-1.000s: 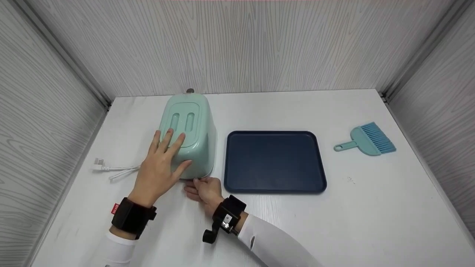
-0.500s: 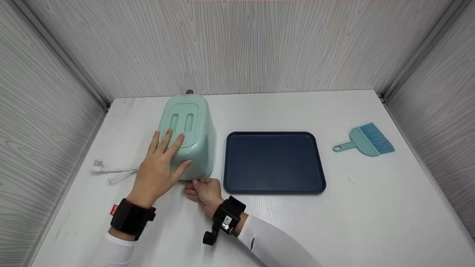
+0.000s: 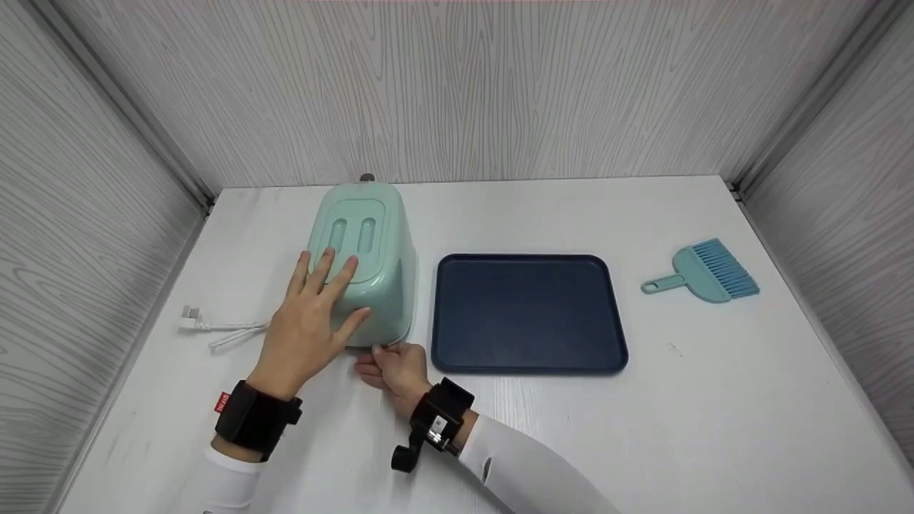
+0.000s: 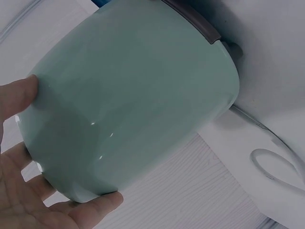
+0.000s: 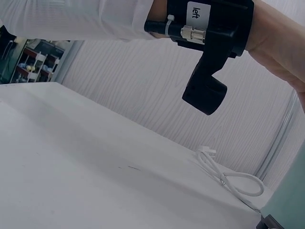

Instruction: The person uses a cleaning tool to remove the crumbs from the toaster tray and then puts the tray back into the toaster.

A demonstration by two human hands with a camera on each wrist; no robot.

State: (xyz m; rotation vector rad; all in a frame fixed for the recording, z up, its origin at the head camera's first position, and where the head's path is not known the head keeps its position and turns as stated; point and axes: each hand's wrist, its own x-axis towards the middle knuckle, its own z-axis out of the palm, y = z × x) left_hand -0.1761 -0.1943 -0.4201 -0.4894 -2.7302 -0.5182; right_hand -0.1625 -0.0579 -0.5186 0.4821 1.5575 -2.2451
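A mint-green toaster (image 3: 392, 300) with two slot-shaped recesses in its top stands on the left side of the table, seen lengthwise in the head view. My left hand (image 3: 296, 335) rests with spread fingers on the near end of its top, thumb on the near face. In the left wrist view, these fingers (image 4: 97, 210) and the thumb lie against the green shell (image 4: 133, 95). Down at the near base is my right hand (image 3: 400, 368), its thumb against the lower edge; what its fingertips touch is hidden. The right wrist view shows only a corner of the toaster (image 5: 290, 195).
A dark blue tray (image 3: 528, 368) lies right of the toaster. Farther right is a light blue brush (image 3: 703, 275) with a handle. A white cord with a plug (image 3: 191, 321) lies at the left. Grey wood-grain panels (image 3: 464, 93) enclose the back and sides.
Both hands and the toaster keep the same places across the frames. The whole head view shifts only very slightly.
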